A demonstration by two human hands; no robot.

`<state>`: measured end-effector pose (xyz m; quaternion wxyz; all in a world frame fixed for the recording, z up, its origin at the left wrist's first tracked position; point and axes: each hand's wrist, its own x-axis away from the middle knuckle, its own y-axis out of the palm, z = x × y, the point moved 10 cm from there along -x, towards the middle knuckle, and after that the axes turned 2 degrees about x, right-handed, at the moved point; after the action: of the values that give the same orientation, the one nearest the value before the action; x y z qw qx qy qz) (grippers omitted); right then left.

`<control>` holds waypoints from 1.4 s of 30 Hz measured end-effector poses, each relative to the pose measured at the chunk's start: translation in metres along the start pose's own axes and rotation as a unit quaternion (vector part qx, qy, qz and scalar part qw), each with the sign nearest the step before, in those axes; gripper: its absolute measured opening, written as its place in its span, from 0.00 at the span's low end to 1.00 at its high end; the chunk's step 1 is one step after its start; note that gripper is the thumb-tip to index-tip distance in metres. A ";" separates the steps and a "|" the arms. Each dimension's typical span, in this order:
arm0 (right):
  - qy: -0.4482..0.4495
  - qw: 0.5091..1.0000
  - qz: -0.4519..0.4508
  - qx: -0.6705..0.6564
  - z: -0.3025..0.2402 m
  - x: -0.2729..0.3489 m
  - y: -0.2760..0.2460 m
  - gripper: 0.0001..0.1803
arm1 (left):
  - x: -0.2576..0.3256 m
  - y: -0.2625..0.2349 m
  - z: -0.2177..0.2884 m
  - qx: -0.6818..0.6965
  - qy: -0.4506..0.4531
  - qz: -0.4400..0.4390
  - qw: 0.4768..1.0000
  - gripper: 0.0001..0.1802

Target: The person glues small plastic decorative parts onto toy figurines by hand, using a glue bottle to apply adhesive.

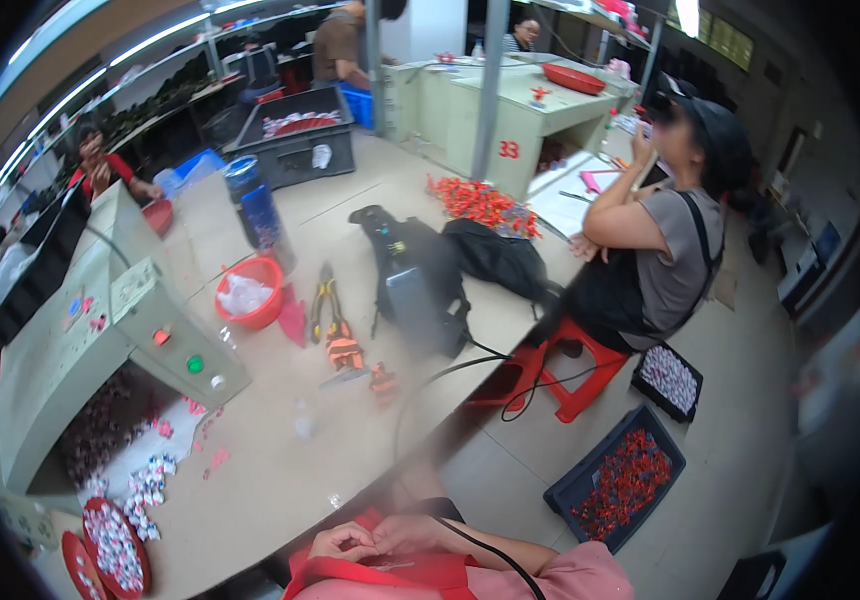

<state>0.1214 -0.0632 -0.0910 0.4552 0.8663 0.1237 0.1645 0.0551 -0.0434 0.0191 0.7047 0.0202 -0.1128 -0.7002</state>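
My left hand (344, 541) and my right hand (406, 533) are together low in the view, in front of a red apron (380, 577). The fingers of both are curled and meet at the tips. Whatever they may pinch is too small or hidden to tell. On the table beyond them lie tools with yellow-and-black handles (324, 298) and orange-and-black striped grips (343, 352). Left of these stands a red plastic bowl (266, 315) with a clear bag (244, 295) in it.
A pale green machine (150, 310) stands at left, with small white pieces (150, 480) by it. A black bag (400, 260) and a pile of red pieces (485, 207) lie farther back. Another person (670, 220) sits at right; a dark crate (575, 495) is on the floor.
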 end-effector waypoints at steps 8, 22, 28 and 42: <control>-0.041 0.997 0.063 -0.015 -0.025 0.017 0.028 0.08 | 0.002 0.011 -0.011 -0.052 -0.043 -0.108 0.992 0.04; -0.033 0.996 0.079 0.000 -0.015 0.023 0.011 0.08 | 0.004 0.018 -0.002 -0.090 0.003 -0.114 0.989 0.04; -0.065 0.992 0.103 0.044 -0.031 0.023 0.006 0.09 | 0.004 0.014 -0.006 -0.090 -0.008 -0.088 0.992 0.04; -0.021 0.970 0.237 0.057 -0.060 0.038 0.023 0.11 | 0.007 -0.012 -0.013 -0.044 -0.006 0.085 0.995 0.06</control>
<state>0.1334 -0.0170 -0.0334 0.3555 0.8987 -0.0859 0.2421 0.0456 -0.0524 0.0047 0.7615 -0.0246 -0.0874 -0.6418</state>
